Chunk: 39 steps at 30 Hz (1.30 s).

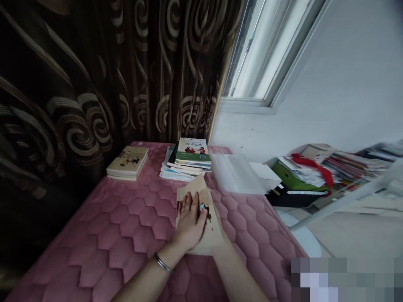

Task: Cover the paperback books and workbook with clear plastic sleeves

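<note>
A thin beige book (217, 239) with a small painted figure on its cover lies on the pink quilted surface, its right-hand leaf lifted at an angle. My left hand (190, 220), with a silver bracelet at the wrist, rests flat on the book, fingers stretched out and thumb apart. From the lower right comes my right forearm (234, 264). It reaches the book's right side, where the lifted leaf hides my right hand and its fingers.
Behind the book stands a stack of books (192, 157) and papers. Farther left is a smaller pile of beige books (127, 163). To the right are a translucent plastic sheet (237, 174), a white box (264, 174) and a green bin (292, 178) heaped with papers. A dark patterned curtain (141, 71) hangs behind.
</note>
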Motion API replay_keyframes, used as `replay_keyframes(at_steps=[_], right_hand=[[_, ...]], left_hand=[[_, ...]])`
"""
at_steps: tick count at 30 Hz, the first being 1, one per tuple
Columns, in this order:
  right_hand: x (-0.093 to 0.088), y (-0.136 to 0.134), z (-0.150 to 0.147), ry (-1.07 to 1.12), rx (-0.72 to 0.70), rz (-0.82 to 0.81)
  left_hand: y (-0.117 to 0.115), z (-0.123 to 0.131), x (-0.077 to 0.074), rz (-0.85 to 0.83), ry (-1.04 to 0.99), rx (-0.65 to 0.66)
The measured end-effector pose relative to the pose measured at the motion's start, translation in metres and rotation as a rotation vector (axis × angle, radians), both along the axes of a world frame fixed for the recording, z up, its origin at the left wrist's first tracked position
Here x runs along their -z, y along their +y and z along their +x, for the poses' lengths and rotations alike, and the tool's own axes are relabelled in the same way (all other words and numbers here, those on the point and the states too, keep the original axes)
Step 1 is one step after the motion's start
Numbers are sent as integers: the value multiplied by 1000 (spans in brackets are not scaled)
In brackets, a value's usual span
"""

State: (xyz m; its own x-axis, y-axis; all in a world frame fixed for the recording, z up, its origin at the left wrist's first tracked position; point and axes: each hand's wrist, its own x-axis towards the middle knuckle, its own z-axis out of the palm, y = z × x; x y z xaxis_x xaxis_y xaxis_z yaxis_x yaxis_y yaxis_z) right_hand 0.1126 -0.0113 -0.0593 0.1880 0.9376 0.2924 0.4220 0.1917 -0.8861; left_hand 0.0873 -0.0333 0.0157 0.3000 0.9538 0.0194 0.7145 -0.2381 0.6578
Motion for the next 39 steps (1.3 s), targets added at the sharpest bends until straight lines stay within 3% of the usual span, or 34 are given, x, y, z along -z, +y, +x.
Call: replay_keyframes(at_steps=[3,6,9,12,19,24,30,35,39], right_hand=[[2,-4,23,423,58,42],[-11,-4,73,588,-80,-113],[-30,5,121,582,-106,-222],[-39,15,141,279,-65,-243],[-36,14,137,-308,155,-99],[-37,10,137,-493,187,-203],[-39,8,130,-531,202,-255],[-33,12,112,-501,129,-215],[-32,14,95,-539,70,-164]], left_hand=[[-3,8,8,108,173,-8],[-4,13,18,215,282,13],[-5,16,25,283,351,15],[-6,18,29,327,388,9],[-6,17,29,341,363,18],[5,-9,16,156,315,-218],[30,-35,14,1,137,-255],[49,-46,19,13,58,-375],[56,-60,21,43,68,-374]])
